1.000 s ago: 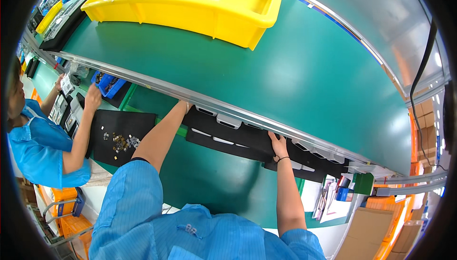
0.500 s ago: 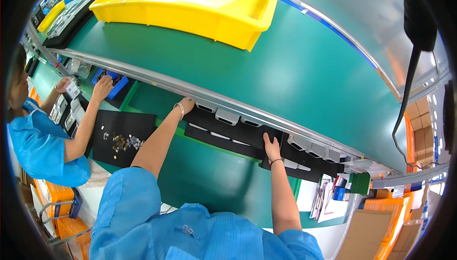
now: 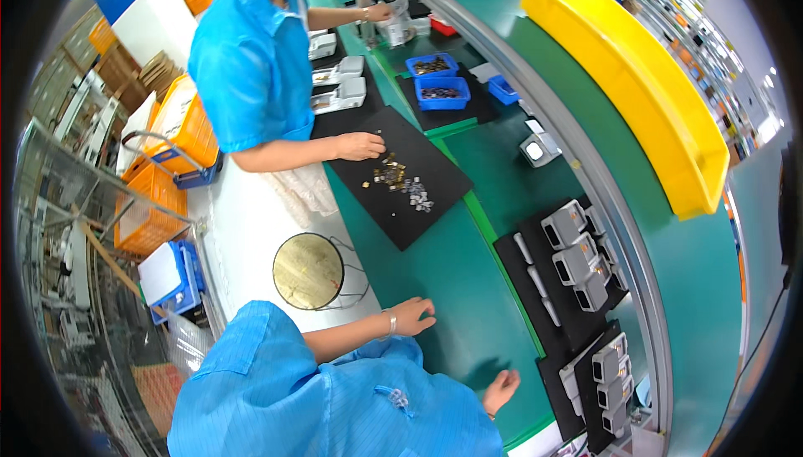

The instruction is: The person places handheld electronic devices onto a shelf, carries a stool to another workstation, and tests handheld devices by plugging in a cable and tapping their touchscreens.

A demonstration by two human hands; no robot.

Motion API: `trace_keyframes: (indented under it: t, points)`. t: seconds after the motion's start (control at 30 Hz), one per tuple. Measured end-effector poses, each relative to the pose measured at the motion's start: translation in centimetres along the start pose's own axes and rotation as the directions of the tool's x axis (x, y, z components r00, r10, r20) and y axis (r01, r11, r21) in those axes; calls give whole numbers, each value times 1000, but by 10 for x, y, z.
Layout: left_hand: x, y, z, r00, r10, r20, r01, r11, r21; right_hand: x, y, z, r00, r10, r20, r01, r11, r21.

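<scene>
My left hand [image 3: 411,316], a bracelet at its wrist, hovers over the near edge of the green table [image 3: 456,290]. Its fingers are loosely bent and apart, with nothing in them. My right hand [image 3: 502,392] is over the tabletop too, fingers parted and empty, beside a black mat [image 3: 548,373]. On the right, a second black mat [image 3: 523,277] carries thin white strips [image 3: 537,280] and several grey-white device housings [image 3: 577,260]. More housings [image 3: 612,382] stand in a row nearer to me. Neither hand touches any of these.
A co-worker's hand [image 3: 360,146] reaches over a black mat [image 3: 401,223] with small loose metal parts [image 3: 401,181]. Blue bins [image 3: 442,93] hold small parts. A metal rail [image 3: 615,206] edges the raised shelf with a yellow tray [image 3: 636,89]. A round stool [image 3: 308,270] stands at left.
My view has swung left toward the co-worker. Both my hands have left the black mats under the shelf and drawn back toward my body. A lone housing now shows behind the mats.
</scene>
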State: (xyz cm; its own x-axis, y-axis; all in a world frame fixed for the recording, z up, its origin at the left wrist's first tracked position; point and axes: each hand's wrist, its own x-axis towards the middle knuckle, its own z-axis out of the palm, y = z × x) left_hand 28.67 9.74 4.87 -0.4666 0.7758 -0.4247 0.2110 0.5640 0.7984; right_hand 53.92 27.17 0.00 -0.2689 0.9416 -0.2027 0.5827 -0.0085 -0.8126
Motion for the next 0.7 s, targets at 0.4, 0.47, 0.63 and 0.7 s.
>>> trace_keyframes:
  t: [0.4, 0.47, 0.63, 0.7]
  points:
    - [-63, 30, -69, 934, -1, -356, -134, 925, -355, -26, 16, 15, 980, 94, 175, -97, 995, 9]
    - [-90, 93, -113, 842, 234, -487, -403, 872, -279, -25, 20, 16, 974, 111, 197, -121, 992, 38]
    - [-161, 195, -169, -231, 695, -681, -855, 189, 483, -33, 15, 18, 964, 121, 238, -146, 985, 93]
    - [-195, 235, -183, -321, 641, -697, -853, 124, 507, -40, 12, 10, 957, 136, 258, -168, 980, 105]
